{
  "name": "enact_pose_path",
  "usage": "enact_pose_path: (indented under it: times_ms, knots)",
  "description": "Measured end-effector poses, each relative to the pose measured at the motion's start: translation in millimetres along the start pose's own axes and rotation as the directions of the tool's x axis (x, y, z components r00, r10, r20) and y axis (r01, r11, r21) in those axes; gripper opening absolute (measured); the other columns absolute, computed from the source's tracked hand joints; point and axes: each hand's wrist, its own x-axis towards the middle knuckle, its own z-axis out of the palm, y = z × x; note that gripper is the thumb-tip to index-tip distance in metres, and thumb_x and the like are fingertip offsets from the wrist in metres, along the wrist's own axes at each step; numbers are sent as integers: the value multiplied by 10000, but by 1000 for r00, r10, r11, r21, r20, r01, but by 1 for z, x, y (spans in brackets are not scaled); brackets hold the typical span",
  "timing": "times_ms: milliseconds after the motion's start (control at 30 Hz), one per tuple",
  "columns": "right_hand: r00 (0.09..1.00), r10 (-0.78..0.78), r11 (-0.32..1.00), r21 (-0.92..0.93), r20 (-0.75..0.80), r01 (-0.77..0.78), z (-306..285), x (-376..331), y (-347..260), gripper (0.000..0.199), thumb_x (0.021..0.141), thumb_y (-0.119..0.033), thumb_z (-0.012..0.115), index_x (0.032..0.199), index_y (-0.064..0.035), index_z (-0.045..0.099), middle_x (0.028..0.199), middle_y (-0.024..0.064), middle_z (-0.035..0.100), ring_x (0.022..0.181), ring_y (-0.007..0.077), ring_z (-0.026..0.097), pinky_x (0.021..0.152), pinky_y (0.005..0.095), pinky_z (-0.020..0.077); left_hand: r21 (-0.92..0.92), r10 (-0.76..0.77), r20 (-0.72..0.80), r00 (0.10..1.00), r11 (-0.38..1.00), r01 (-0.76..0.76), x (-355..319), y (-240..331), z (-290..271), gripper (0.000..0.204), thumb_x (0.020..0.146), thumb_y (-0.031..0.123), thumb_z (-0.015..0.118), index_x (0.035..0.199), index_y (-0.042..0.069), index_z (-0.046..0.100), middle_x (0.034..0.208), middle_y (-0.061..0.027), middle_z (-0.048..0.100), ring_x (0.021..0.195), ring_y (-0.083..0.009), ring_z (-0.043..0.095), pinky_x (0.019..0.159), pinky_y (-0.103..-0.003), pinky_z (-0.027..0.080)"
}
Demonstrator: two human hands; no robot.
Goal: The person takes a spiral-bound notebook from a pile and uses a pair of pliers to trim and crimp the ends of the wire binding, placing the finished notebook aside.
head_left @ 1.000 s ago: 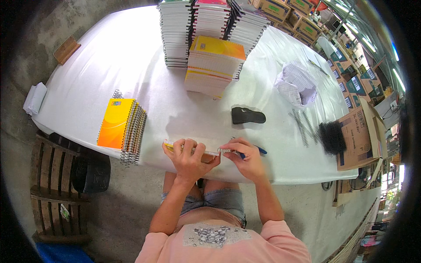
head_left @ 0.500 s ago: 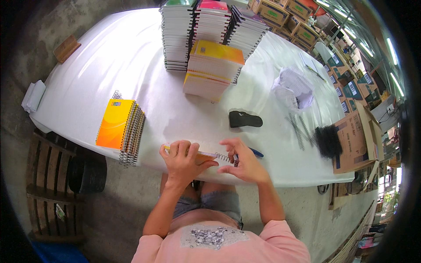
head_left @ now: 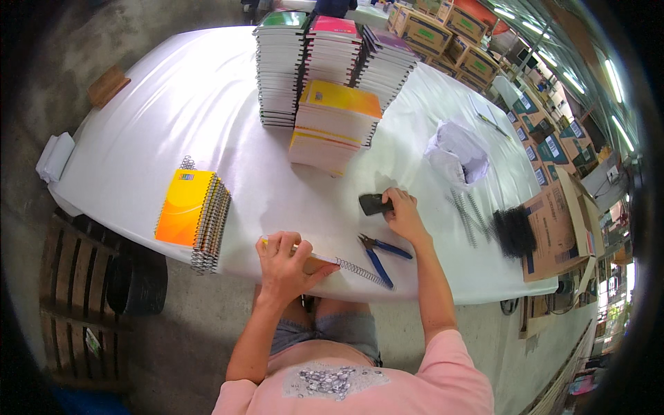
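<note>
My left hand [head_left: 287, 257] grips a thin notebook [head_left: 315, 263] that lies along the near edge of the white table [head_left: 173, 104]. A spiral wire [head_left: 361, 272] sticks out of the notebook's right end. My right hand [head_left: 402, 213] has reached further up the table, and its fingers close on the right end of a small black object [head_left: 372, 204]. Blue-handled pliers [head_left: 382, 254] lie on the table between my two hands, touched by neither.
A short pile of yellow spiral notebooks [head_left: 190, 214] sits at the left. Tall notebook stacks [head_left: 325, 62] and a yellow-topped stack [head_left: 335, 128] stand behind. To the right are a crumpled white bag [head_left: 458, 152], loose wire coils [head_left: 470, 214], a black coil bundle [head_left: 512, 232] and a cardboard box [head_left: 557, 228].
My right hand left the notebook's spiral, set the blue pliers down on the table and moved up to the black object. My left hand stays on the notebook.
</note>
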Motion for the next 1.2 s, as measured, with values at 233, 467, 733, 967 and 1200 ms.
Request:
enact_pose_path:
  times_ms: [233, 467, 733, 967, 1200]
  knots:
    - [889, -457, 95, 993, -20, 71, 14, -30, -61, 448, 669, 124, 545, 1048, -76, 674, 1176, 168, 607, 1085, 204, 576, 945, 354, 436, -13, -21, 21, 1000, 1000, 22, 0, -4, -5, 488, 558, 443, 796, 765, 93, 526, 879, -63, 491, 844, -273, 464, 745, -412, 317]
    - [784, -618, 220, 944, -62, 248, 8, -26, -86, 300, 717, 45, 586, 996, -11, 684, 1110, 174, 637, 1053, 300, 606, 936, 337, 447, -51, -47, 35, 998, 997, 49, -1, -3, 1, 474, 583, 466, 780, 779, 104, 545, 916, -59, 499, 895, -275, 466, 775, -477, 326]
    - [815, -559, 380, 921, 150, 91, 0, -19, -83, 299, 776, -189, 634, 1004, -2, 681, 1052, 178, 657, 1012, 289, 624, 912, 338, 458, -104, -60, 13, 998, 993, 61, -1, -6, 1, 447, 556, 355, 802, 773, 76, 528, 1056, -128, 501, 921, -331, 454, 790, -459, 354]
    - [880, -394, 612, 790, 264, 37, 10, -14, -83, 388, 612, 73, 516, 952, 5, 690, 1030, 146, 671, 978, 255, 638, 897, 315, 469, -139, -22, -39, 999, 990, 16, -2, -13, 5, 456, 561, 401, 802, 750, 89, 528, 1093, -126, 510, 985, -331, 474, 833, -462, 343]
    - [893, -431, 520, 845, 132, 126, 6, -22, -88, 404, 607, 55, 522, 961, -19, 703, 1032, 152, 670, 974, 264, 638, 887, 323, 466, -179, -13, -58, 998, 984, 2, 5, -11, 6, 449, 525, 333, 816, 746, 85, 513, 1130, -144, 493, 1025, -357, 458, 841, -482, 365]
